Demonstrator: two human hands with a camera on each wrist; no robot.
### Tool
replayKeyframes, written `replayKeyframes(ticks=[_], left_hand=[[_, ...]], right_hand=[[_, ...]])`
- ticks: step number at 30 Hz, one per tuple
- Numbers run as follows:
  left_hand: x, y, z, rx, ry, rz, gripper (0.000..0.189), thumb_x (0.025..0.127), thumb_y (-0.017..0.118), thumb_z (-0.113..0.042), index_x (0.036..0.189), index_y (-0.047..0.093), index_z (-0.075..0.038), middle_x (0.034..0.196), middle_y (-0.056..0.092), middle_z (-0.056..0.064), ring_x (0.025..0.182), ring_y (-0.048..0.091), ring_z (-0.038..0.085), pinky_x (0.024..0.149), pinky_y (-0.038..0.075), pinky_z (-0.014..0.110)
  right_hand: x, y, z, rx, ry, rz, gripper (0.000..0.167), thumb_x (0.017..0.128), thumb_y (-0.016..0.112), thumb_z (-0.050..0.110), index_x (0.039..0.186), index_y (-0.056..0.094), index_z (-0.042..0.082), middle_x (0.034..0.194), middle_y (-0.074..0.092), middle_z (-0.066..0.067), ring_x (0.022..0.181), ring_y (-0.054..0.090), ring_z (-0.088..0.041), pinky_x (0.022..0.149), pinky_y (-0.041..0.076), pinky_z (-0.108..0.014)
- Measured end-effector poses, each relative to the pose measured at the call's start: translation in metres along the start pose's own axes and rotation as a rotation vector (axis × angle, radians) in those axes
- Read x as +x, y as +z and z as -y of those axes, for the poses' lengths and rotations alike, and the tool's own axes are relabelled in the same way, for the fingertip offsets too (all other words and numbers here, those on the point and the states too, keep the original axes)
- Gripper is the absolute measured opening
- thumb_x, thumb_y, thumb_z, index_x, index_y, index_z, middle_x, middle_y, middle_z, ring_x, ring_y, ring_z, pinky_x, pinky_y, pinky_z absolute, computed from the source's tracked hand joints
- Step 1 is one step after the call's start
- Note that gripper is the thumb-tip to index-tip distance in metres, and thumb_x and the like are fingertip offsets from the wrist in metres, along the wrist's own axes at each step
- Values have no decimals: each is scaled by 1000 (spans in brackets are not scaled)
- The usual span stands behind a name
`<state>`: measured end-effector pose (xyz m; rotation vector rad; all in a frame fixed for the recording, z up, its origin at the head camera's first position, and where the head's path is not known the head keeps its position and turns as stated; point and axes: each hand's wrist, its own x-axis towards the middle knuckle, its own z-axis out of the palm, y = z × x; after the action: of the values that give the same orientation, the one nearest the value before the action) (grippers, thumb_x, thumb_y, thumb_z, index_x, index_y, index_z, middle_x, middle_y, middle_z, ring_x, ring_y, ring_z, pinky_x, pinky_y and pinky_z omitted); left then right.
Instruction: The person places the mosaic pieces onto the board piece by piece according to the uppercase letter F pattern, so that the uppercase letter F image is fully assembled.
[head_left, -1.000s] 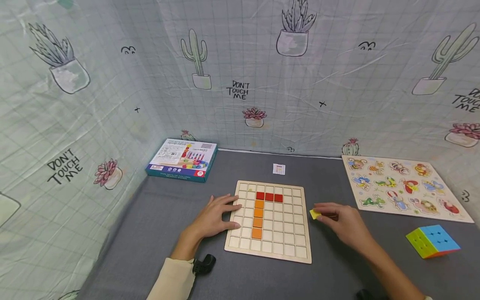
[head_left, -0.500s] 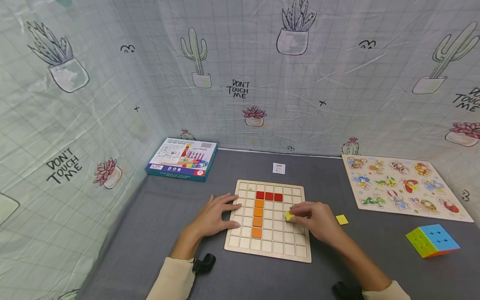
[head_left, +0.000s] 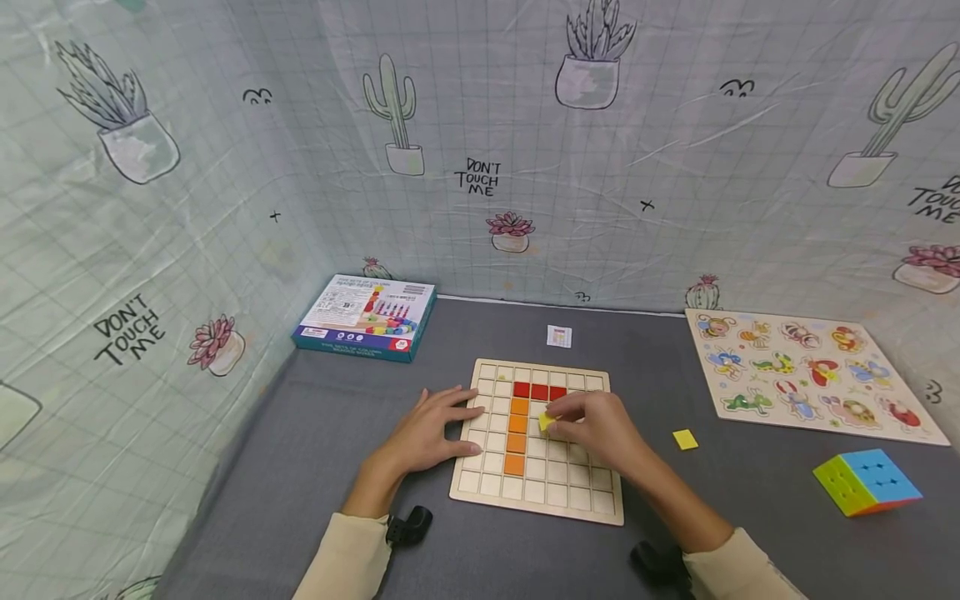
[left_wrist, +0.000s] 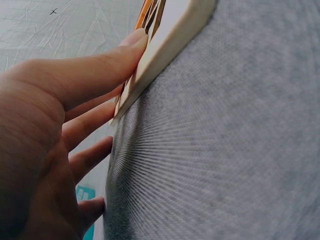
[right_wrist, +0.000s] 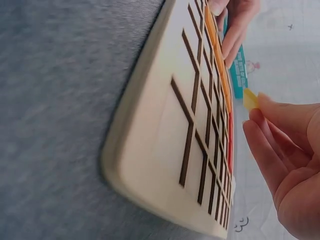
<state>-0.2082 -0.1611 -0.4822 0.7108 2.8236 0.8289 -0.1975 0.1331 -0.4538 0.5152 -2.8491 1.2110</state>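
A wooden grid board lies on the grey cloth, with a row of red tiles and a column of orange tiles set in its squares. My left hand rests at the board's left edge, fingers spread; in the left wrist view its thumb touches the board's rim. Over the middle of the board, my right hand pinches a yellow tile between thumb and fingers. In the right wrist view this yellow tile is held above the board's surface.
Another yellow tile lies on the cloth right of the board. Farther right are a puzzle cube and an insect picture board. A flat box sits at the back left, and a small printed card lies behind the grid board.
My right hand has moved left from beside the board to over its middle, carrying one yellow tile. A second yellow tile now shows on the cloth. My left hand has stayed in place.
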Motion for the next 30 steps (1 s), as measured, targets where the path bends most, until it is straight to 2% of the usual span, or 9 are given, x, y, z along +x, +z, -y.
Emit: replayKeyframes(ticks=[8,20,30], left_hand=[[2,0,0,1,-6,-1,62,84,81,-43,138,66,-15,158,50,5,153,38,34,124,13,73],[2,0,-2,-8,-12,5,62,84,81,-42,138,66,-15,158,50,5,154,37,34,124,12,72],[1,1,-1,-12,-3,-5,62,84,81,-42,138,66,-15,158,51,5,153,38,34,124,13,73]], right_hand=[[7,6,4,16,-3,15,18,79,86,9,97,82,8,97,80,-4,81,71,-9,72,56,-18],[10,19,4,-56,-21,-9,16,76,87,5,91,82,6,91,81,-4,79,72,-11,68,55,-17],[10,21,5,-94,27,-1,18,74,89,8,91,83,7,88,81,-2,76,67,-7,65,52,-18]])
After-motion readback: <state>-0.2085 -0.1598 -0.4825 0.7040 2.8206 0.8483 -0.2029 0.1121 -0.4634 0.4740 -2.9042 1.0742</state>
